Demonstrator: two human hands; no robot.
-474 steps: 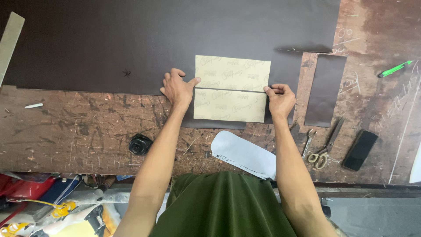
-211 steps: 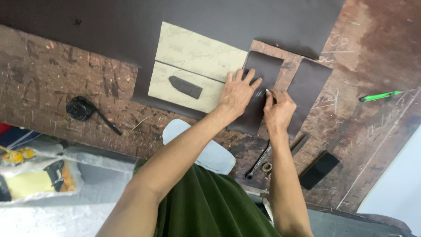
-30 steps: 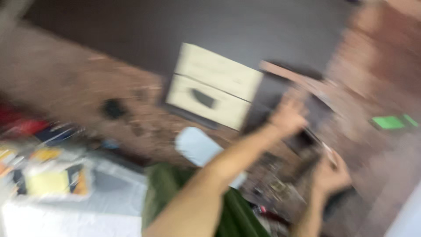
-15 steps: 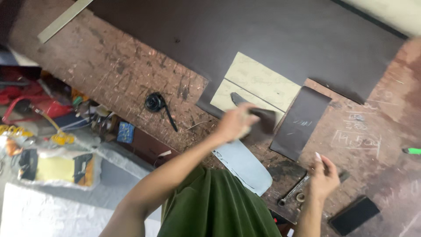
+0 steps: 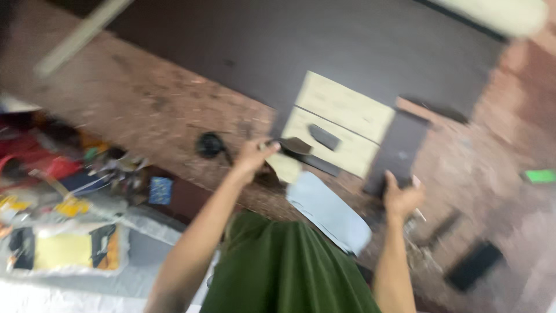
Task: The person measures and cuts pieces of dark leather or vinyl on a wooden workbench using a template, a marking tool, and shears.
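**Two hands over dark cut pieces on a worn tabletop, picture blurred by motion**

Nearest the viewer, at 6 o'clock, is the person's dark green garment (image 5: 289, 266). A pale grey flat piece (image 5: 327, 211) juts out just above it, over the near edge of the tabletop (image 5: 156, 110).

The left hand (image 5: 253, 157), a little left of centre, has its grip pinched on a small dark curved piece (image 5: 294, 145), which is lifted clear of the surface at the near corner of the pale cards. The right hand (image 5: 401, 196), at about 4 o'clock, rests at the near end of a long dark strip (image 5: 398, 152). Blur hides whether its grip is closed on the strip or only touching it, and it cannot be told if something thin is held there.

To handle the small piece well, a light pinch at its edge seems best, keeping it flat so that it does not curl, with the other hand steadying the strip.

Further out, just beyond the hands, two pale rectangular cards (image 5: 341, 124) lie edge to edge, with another dark sliver (image 5: 324, 137) on the nearer one. A black round object (image 5: 209, 145) sits at 9 o'clock from the left hand. A black slab (image 5: 474, 265) lies at 4 o'clock, and a green object (image 5: 540, 175) at 3 o'clock.

The tabletop is scarred brown wood. A large dark sheet (image 5: 324, 52) covers its far half, towards 12 o'clock. At 8 o'clock, below the tabletop, lies a clutter of red, yellow and blue items (image 5: 63, 220).
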